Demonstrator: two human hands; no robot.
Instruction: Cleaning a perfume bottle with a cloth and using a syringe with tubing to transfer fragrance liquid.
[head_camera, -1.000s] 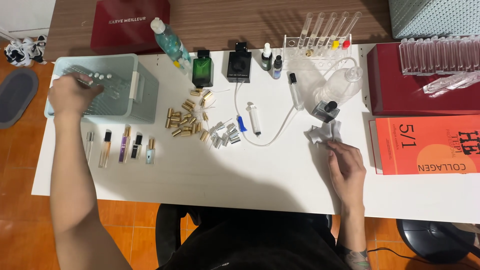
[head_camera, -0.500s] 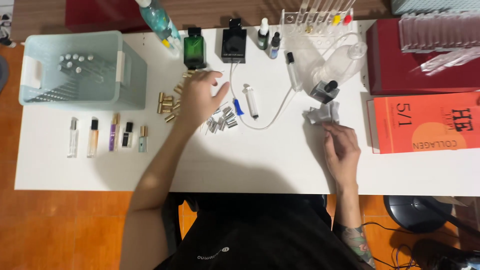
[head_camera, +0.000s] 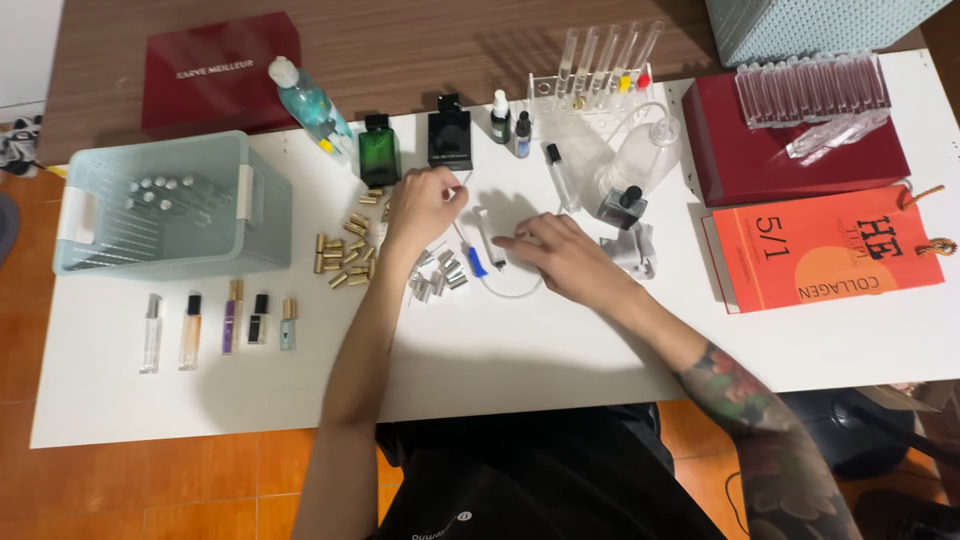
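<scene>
The table (head_camera: 560, 350) is smooth matt white, with brown grained wood (head_camera: 420, 50) beyond its far edge; at far left stands a pale green perforated plastic basket (head_camera: 200, 215), and near it a scatter of shiny gold metal caps (head_camera: 343, 252) and silvery metal collars (head_camera: 437, 275). The green bottle (head_camera: 379, 150) and black bottle (head_camera: 450, 137) are glossy glass, the test tubes (head_camera: 605, 55) clear, the syringe (head_camera: 487, 238) clear plastic with blue clip, the crumpled tissue (head_camera: 632, 250) soft paper. Far right, the red box (head_camera: 800, 165) looks matt and the orange booklet (head_camera: 825, 255) smooth card
</scene>
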